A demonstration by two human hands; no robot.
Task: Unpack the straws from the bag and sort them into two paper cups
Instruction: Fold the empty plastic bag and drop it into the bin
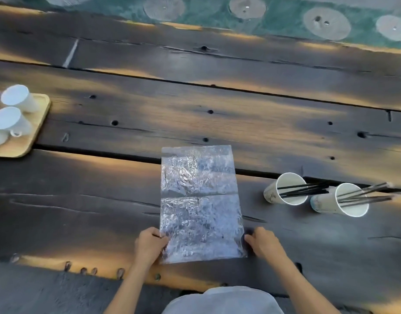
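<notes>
Left hand point(149, 244) and right hand point(261, 242) pinch the near corners of the crinkled clear plastic bag point(200, 202), flat and apparently empty on the dark wooden tabletop point(81, 211). Right of it, two white paper cups point(285, 189) point(341, 200) each hold thin dark straws point(305, 189). Sorting looks done.

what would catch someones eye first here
The crinkled clear bag lies flat mid-table, its near corners pinched by the left hand and right hand. To its right stand two paper cups holding dark straws. At far left, white mugs sit on a wooden tray.
</notes>
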